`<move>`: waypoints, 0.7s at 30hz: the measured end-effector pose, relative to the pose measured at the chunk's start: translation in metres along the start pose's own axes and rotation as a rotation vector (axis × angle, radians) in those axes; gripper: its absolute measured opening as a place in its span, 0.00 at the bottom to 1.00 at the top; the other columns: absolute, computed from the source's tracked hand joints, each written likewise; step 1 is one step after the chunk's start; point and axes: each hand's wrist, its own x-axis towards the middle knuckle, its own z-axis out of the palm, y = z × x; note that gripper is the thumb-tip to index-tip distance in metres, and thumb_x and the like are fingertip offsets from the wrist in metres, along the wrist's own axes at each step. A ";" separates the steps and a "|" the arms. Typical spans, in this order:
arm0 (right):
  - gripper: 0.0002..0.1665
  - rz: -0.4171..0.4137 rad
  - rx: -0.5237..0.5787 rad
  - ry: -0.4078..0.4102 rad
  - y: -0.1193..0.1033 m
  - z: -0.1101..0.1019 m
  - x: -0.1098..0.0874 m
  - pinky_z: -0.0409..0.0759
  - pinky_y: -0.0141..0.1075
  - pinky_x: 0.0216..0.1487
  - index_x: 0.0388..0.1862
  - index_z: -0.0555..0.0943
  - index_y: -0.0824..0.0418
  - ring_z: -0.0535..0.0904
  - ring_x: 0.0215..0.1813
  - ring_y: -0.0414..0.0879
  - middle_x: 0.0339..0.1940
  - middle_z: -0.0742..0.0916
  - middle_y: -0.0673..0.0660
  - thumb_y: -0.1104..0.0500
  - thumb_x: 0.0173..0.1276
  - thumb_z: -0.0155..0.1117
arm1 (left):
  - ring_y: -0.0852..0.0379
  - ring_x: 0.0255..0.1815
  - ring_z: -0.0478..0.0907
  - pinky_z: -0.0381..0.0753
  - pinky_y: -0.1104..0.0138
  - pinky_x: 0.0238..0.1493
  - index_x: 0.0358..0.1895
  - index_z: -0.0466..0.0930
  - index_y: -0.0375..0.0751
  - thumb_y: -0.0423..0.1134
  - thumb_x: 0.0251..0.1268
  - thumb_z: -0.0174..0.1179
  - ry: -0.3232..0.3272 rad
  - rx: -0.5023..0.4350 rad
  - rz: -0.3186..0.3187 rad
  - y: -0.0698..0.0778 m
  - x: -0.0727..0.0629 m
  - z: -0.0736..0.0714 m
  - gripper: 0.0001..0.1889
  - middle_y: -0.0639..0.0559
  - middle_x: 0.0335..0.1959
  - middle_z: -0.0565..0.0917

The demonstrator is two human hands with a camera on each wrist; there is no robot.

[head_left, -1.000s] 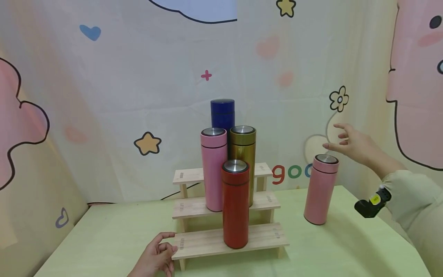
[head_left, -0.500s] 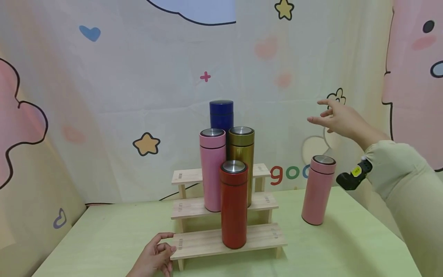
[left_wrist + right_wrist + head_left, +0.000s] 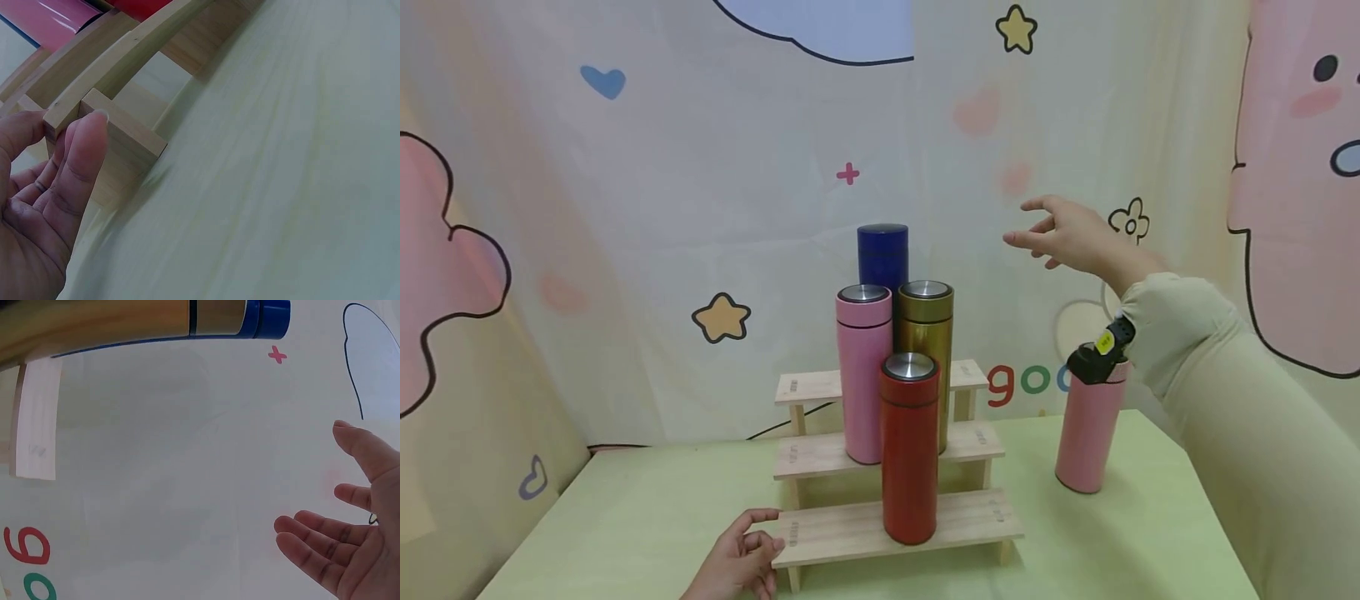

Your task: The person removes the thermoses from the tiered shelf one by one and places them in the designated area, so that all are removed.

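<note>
My left hand [image 3: 737,557] pinches the left end of the lowest step of a wooden three-tier display stand [image 3: 827,532]; in the left wrist view its thumb and fingers [image 3: 84,150] close on the board's corner. My right hand [image 3: 1063,233] is in the air right of the bottles, fingers spread and palm bare in the right wrist view. A red thermos bottle [image 3: 910,467] stands on the bottom step. On the middle step are a pink thermos [image 3: 863,375] and a gold thermos [image 3: 928,333]. A blue thermos [image 3: 882,250] shows behind them, its lower part hidden.
Another pink thermos [image 3: 1090,433] stands on the pale green table [image 3: 647,508] right of the stand, its top partly covered by the black wrist camera [image 3: 1101,350]. A printed cloth backdrop [image 3: 737,167] hangs behind and along the sides.
My right hand has risen from above the separate pink thermos and moved left toward the stand, staying bare. My left hand keeps its place on the step's end. The bottles have not moved.
</note>
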 end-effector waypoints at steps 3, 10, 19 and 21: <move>0.48 -0.018 0.026 0.009 -0.011 0.007 0.007 0.75 0.56 0.60 0.77 0.50 0.58 0.78 0.57 0.63 0.67 0.73 0.71 0.36 0.70 0.53 | 0.63 0.19 0.79 0.81 0.72 0.23 0.68 0.46 0.24 0.39 0.68 0.58 -0.008 0.004 0.012 0.000 0.000 0.001 0.36 0.56 0.27 0.77; 0.45 -0.042 0.070 0.009 -0.034 0.026 0.021 0.76 0.54 0.61 0.77 0.51 0.56 0.77 0.58 0.61 0.67 0.73 0.68 0.37 0.71 0.53 | 0.63 0.20 0.79 0.80 0.73 0.24 0.68 0.46 0.23 0.39 0.68 0.58 -0.010 0.002 0.014 -0.001 0.000 0.001 0.37 0.57 0.27 0.78; 0.42 -0.068 0.122 -0.023 -0.056 0.046 0.036 0.77 0.52 0.60 0.76 0.53 0.55 0.77 0.59 0.59 0.67 0.73 0.66 0.41 0.71 0.55 | 0.63 0.20 0.79 0.80 0.73 0.24 0.68 0.47 0.24 0.39 0.68 0.59 -0.004 -0.018 0.007 -0.002 0.003 0.005 0.37 0.56 0.28 0.78; 0.42 -0.072 0.131 -0.034 -0.059 0.049 0.038 0.77 0.52 0.60 0.76 0.54 0.55 0.77 0.60 0.59 0.67 0.73 0.65 0.41 0.71 0.55 | 0.63 0.20 0.79 0.80 0.73 0.24 0.68 0.47 0.24 0.39 0.68 0.59 -0.003 -0.026 0.000 -0.002 0.003 0.006 0.37 0.56 0.28 0.78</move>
